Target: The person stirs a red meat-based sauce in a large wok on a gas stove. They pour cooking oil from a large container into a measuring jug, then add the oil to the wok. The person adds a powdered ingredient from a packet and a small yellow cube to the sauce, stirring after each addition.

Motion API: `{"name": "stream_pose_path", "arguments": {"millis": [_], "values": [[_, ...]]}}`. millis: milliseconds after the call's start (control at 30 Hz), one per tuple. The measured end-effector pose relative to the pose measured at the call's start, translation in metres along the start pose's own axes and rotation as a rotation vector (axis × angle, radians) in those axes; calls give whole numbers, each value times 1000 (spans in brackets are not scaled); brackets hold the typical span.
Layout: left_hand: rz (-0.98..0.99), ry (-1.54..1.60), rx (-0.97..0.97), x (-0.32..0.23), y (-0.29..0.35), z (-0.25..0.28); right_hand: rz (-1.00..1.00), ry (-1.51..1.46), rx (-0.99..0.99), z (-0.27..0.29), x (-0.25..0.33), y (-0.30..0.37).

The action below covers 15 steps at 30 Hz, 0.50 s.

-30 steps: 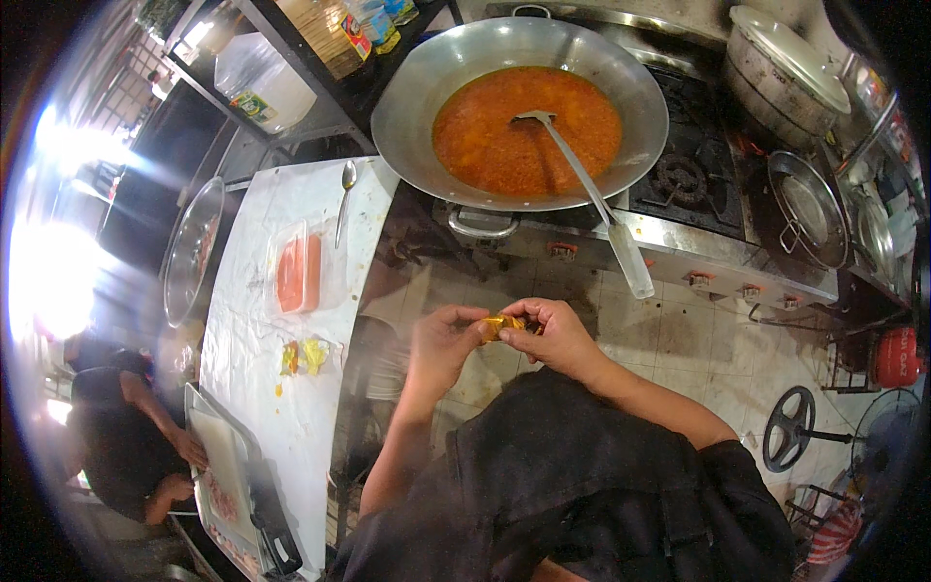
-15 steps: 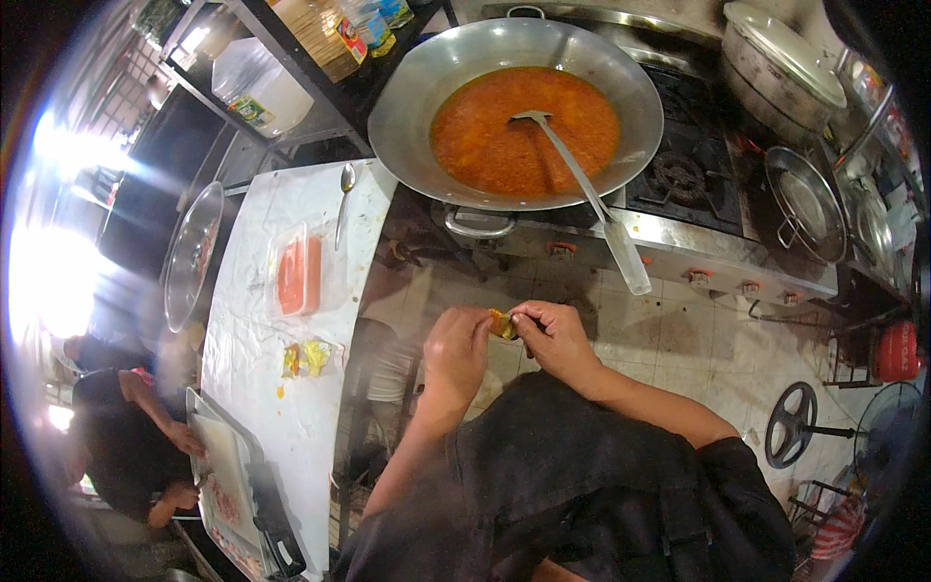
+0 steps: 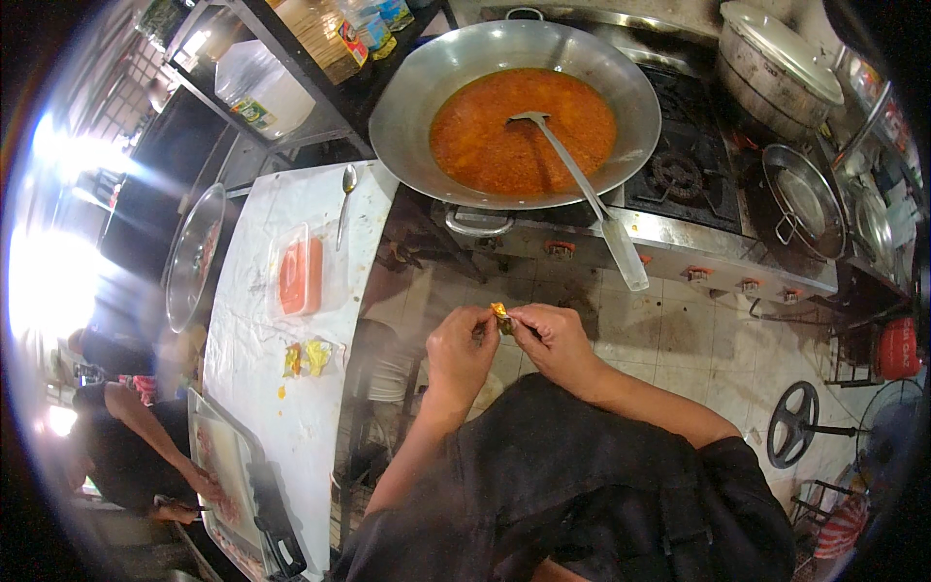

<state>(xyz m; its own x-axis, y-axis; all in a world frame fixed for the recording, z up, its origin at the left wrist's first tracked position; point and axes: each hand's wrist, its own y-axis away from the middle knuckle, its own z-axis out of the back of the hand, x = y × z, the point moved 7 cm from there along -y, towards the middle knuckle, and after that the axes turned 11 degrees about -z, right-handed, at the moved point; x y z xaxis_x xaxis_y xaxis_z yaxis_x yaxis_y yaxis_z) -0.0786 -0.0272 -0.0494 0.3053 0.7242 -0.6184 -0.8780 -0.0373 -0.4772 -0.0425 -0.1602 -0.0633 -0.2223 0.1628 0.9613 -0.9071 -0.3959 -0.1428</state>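
Note:
In front of my chest, my left hand (image 3: pixel 461 354) and my right hand (image 3: pixel 555 344) pinch a small yellow-and-green wrapped packet (image 3: pixel 500 312) between their fingertips. Its contents are hidden by the fingers. Crumpled yellow wrappers (image 3: pixel 316 356) of similar look lie on the white table (image 3: pixel 247 373) to my left. Farther back on that table are a clear plastic container (image 3: pixel 301 272) with something orange-red in it and a metal spoon (image 3: pixel 346 206). Beyond my hands, a large wok (image 3: pixel 402 126) holds orange-red sauce (image 3: pixel 475 131). A long-handled metal turner (image 3: pixel 574 175) leans in it.
The wok sits on a gas stove (image 3: pixel 674 175) with knobs along its front. A lidded pot (image 3: pixel 776 78) and an empty pan (image 3: pixel 805 199) are at the right. At far left a person (image 3: pixel 136 451) works over a cutting board (image 3: pixel 242 470). A handwheel (image 3: pixel 793 425) stands at lower right.
My fingers have turned the packet more upright, and its bright yellow end now pokes up between them. The person at left has moved a hand lower over the cutting board.

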Motion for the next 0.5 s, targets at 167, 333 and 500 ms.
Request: {"name": "stream_pose_path", "arguments": {"millis": [167,333,500], "values": [[56,32,15,7,-1,2,48,-7,-20,2,-2,3],[334,71,66,35,1,11,-437,-493,97,-5,-44,5],[303,180,-16,37,-4,12,-570,-649,91,-9,-57,8]]}}
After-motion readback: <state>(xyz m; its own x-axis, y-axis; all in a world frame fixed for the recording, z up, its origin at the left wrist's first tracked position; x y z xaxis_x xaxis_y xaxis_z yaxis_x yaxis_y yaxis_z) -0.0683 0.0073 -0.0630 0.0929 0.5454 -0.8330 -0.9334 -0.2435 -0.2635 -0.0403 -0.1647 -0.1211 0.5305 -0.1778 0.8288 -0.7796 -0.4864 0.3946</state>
